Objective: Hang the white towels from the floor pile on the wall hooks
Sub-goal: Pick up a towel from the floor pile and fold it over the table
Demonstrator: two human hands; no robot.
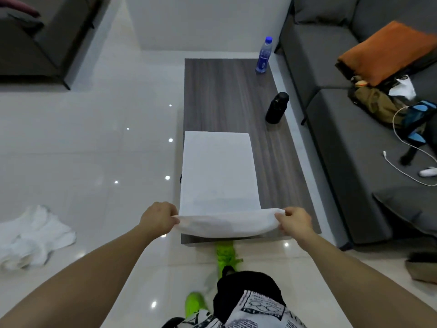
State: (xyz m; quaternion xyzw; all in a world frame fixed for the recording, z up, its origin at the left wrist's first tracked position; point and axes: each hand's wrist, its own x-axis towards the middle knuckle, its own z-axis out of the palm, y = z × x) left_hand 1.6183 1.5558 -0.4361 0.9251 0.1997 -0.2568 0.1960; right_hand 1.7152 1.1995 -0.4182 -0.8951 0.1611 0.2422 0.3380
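A person's left hand [159, 217] and right hand [294, 221] each pinch a near corner of a white towel [218, 171] spread flat along the counter [227, 93], its near edge lifted and curled, while the pile [33, 235] of white towels lies on the floor [89, 143] to the left

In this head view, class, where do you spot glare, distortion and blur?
Head view: ceiling lights glint as bright spots on the glossy floor; the wide lens bends the table and sofa edges outward; the white towel looks washed out; the green shoes are slightly blurred.
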